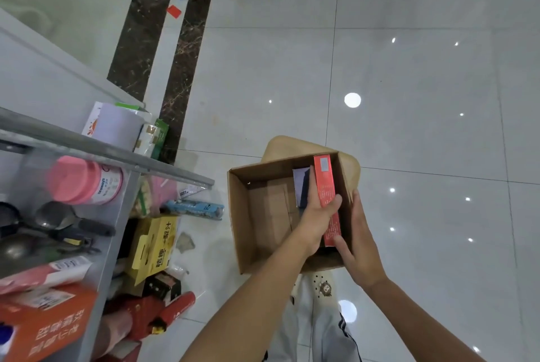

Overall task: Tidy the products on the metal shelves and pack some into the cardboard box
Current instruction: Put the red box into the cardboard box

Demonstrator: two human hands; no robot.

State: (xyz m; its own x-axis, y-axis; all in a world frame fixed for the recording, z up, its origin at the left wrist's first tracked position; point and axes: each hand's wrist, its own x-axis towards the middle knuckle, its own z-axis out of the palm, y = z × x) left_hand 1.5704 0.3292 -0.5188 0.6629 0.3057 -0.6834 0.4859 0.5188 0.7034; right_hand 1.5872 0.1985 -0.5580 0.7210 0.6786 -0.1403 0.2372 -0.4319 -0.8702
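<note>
Your left hand [318,212] clamps the red box [323,183], its length pointing away along the cardboard box's [240,215] right wall; your right hand's [362,241] relaxed fingers brace its near end

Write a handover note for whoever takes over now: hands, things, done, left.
Left hand grips the red box, inside the carton by its right wall, beside a purple box.
Right hand lies along that wall, thumb at the red box's lower end; grip unclear.
Done: two boxes in the carton.
Left: release the red box, tidy the cluttered shelves, pack more.
</note>
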